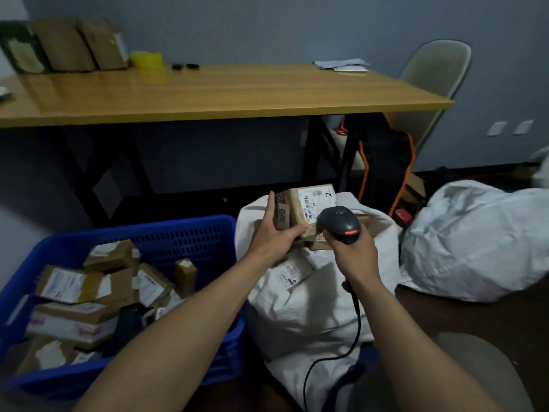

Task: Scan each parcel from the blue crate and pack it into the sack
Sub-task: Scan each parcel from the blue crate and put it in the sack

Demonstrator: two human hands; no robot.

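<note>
Cardboard-brown and oblong, the parcel (300, 203) hangs directly above the mouth of the sack (297, 316), its long axis running left to right and tipped up a little at the right end. The left hand (276, 230) holds it from the left end, fingers wrapped over the far side and thumb laid along the near lower edge. That leaves the white barcode label turned towards the right.

On that same side of the sack's mouth, the right hand (353, 254) is closed round the grip of the scanner (340, 224). The scanner's nose points left at the label and sits just beside it; whether it touches the box I cannot tell. Its cable trails down the front of the sack.

This looks like the scanning step, with the packing step straight after. That move turns on one fact: the parcel is already over the opening, so the left hand alone need only lower it and let go onto the packed parcels (292, 276) showing inside.

Left of the sack and just beside it stands the blue crate (190, 233), with many remaining parcels (89, 292) in it, so plenty is left to do. To the sack's right lies a second sack (475, 242); beyond it stands the worktop (222, 90).
</note>
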